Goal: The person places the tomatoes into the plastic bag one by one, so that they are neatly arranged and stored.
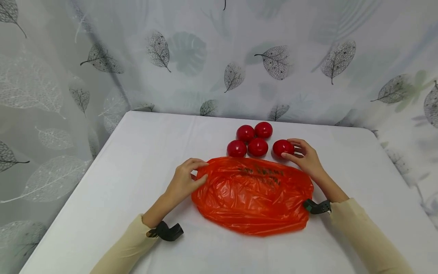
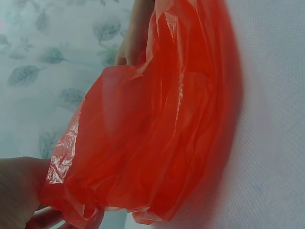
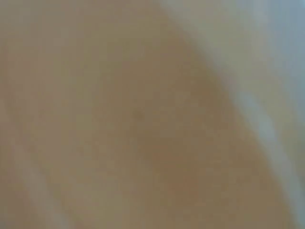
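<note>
A crumpled red plastic bag (image 1: 253, 196) with dark print lies on the white table in the head view. My left hand (image 1: 186, 179) pinches its left edge; in the left wrist view, the thumb lies in front of the film and the other fingers are partly hidden by the bag (image 2: 138, 138). Beyond the bag's far right edge, my right hand (image 1: 304, 158) holds a shiny red ball-shaped thing (image 1: 282, 147), thumb on the near side and fingers on the far side. Only blurred skin and sleeve fill the right wrist view.
Several more shiny red ball-shaped things (image 1: 258, 147) sit in a cluster just behind the bag, left of the held one. The white table (image 1: 147, 152) ends at a back edge, where a leaf-patterned curtain (image 1: 191, 83) hangs. A black wrist device (image 1: 167, 231) sits on each sleeve.
</note>
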Demonstrator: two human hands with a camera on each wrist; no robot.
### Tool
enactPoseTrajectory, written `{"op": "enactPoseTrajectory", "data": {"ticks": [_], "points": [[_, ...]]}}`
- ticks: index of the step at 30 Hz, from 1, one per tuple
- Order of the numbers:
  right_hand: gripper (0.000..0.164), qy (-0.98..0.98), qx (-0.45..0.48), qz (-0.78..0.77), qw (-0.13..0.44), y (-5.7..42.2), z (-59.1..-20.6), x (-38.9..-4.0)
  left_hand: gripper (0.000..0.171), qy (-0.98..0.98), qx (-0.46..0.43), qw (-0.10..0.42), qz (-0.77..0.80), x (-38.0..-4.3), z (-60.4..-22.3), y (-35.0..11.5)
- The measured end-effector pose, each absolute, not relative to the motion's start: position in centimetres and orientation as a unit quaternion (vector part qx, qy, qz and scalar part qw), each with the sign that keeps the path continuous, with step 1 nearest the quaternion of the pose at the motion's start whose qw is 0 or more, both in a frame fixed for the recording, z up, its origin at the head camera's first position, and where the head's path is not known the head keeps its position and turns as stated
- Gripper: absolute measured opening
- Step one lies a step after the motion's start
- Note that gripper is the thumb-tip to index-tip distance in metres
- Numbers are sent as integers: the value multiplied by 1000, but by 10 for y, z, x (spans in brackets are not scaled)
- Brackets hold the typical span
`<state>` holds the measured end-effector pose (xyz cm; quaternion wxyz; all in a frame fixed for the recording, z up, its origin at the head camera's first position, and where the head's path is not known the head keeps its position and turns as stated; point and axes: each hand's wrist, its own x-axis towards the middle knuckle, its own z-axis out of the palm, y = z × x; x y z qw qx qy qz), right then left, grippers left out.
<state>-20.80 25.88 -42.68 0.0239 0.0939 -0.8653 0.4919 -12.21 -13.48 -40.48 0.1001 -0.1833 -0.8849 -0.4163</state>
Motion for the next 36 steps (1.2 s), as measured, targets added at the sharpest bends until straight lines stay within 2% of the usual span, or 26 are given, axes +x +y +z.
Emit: {"op": "enactPoseTrajectory", "data": {"ticks": [13,36], "points": [[56,-855,129,499,60,257,-423,-202,29,-895,-173,96,-400,-124,-404,-137],[55,-838,165,514,83,256,-402,-171,29,-898,-182,100,-389,-123,-403,-136]]}}
